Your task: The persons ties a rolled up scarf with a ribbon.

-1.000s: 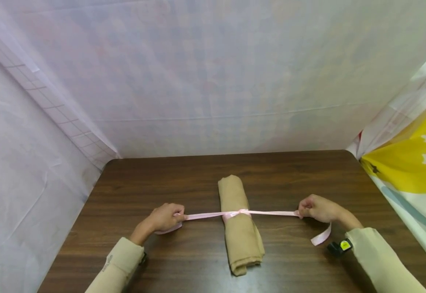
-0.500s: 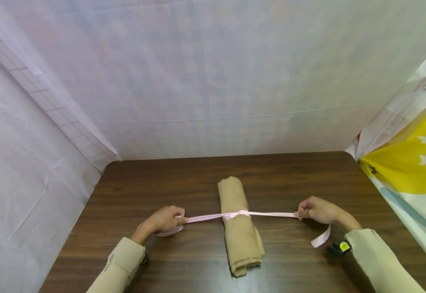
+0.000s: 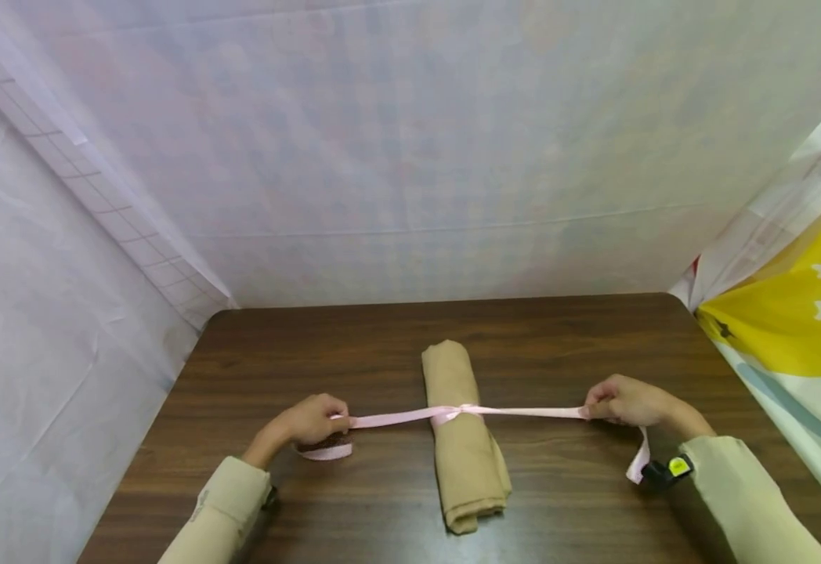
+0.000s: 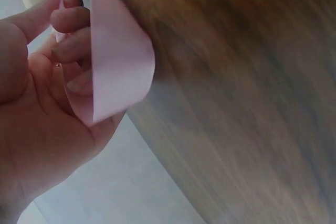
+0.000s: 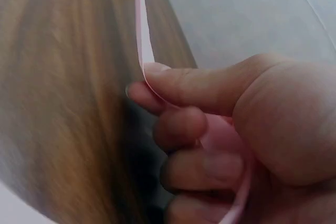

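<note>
A rolled tan cloth (image 3: 468,462) lies lengthwise on the wooden table. Round its middle runs a pink ribbon (image 3: 396,417), crossed or knotted on top, its two ends drawn out straight to either side. My left hand (image 3: 312,419) pinches one end, and a loose tail curls below it; in the left wrist view the ribbon (image 4: 123,51) loops past the curled fingers. Out to the right, my right hand (image 3: 629,403) pinches the other end between thumb and forefinger. The ribbon (image 5: 146,35) passes through that palm in the right wrist view, with its tail hanging down.
The dark wooden table (image 3: 298,345) has rounded far corners. A pale cloth wall (image 3: 410,157) stands right behind it, another sheet hangs at the left, and a yellow and white patterned cloth (image 3: 798,305) hangs at the right. Each wrist wears a small black camera.
Both hands have drawn slightly farther apart, the right one moving right and the left one a little left. The ribbon's right tail has swung right. The cloth roll stays nearly in place.
</note>
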